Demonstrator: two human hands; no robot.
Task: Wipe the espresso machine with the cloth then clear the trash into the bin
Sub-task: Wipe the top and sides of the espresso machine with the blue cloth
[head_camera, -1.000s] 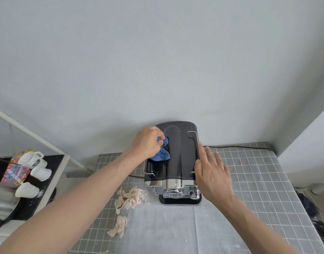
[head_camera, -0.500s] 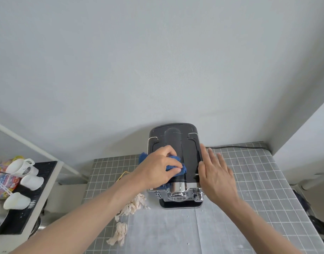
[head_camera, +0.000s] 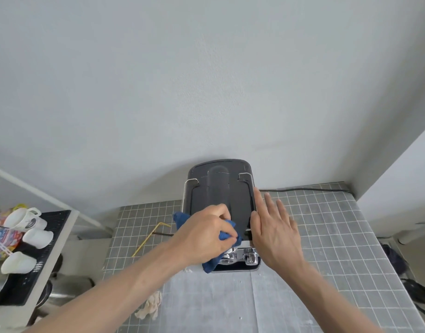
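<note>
ITEM: espresso machine (head_camera: pixel 218 195), black top, chrome front; stands at back of the surface (head_camera: pixel 326 236), against wall. Cable (head_camera: pixel 302 188) runs off to the right behind it.

HANDS: left hand (head_camera: pixel 204 239) has fingers curled round the blue cloth (head_camera: pixel 210 264), bunched, pressing it on the machine's front-left top edge; cloth tail hangs down over the chrome front. Right hand (head_camera: pixel 275 231) lies flat, fingers straight and slightly spread, against the machine's right side, bracing; holds nothing.

STAGE (est.): wipe in hand; trash not yet cleared. Bin not in view.

RISKS (est.):
- Hanging cloth tail could snag on chrome spout/fittings; a hard pull may shift the machine.
- Machine could slide or rock w/ wipe pressure if the right hand lifts off.
- Left forearm passes over the trash; a wide stroke might sweep scraps off the surface edge.
- Cable strain if machine gets dragged fwd.

OTHER ITEMS:
- Crumpled tissue (head_camera: pixel 150 307), near front-left of the surface, under the left forearm.
- Yellow bent straw (head_camera: pixel 149 237), left of machine, w/ a dark stick beside it.
- White cups (head_camera: pixel 37 237) on a dark rack (head_camera: pixel 57 222), far left, well apart; colourful packet behind them.

OBSTRUCTIONS: none between hands and machine; left arm hides part of the trash area.
</note>
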